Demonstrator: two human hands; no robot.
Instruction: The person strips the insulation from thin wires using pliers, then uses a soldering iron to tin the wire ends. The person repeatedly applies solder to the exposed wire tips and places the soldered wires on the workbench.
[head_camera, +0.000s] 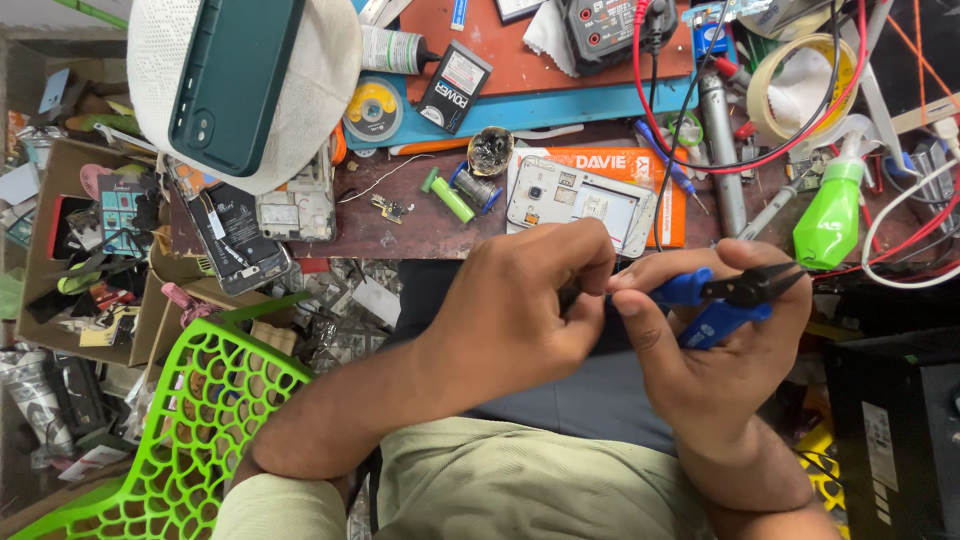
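My right hand (730, 340) gripped blue-handled cutters (725, 295), jaws pointing right. My left hand (520, 310) pinched something small and hidden at their handles, just below the opened phone (580, 200).

I see only one view, from the camera on the person's head, so no second view shares any part with it. It looks almost straight down, over the chest and lap. The far edge of the desk (420, 235) is at the top of the picture, and the person's body fills the bottom. The camera is near: the left hand (520, 310) and the right hand (715, 345) meet close to the middle and take a big part of the picture. On the lower left I see a green chair (190, 430), and beyond it boxes (60, 250) on the floor.
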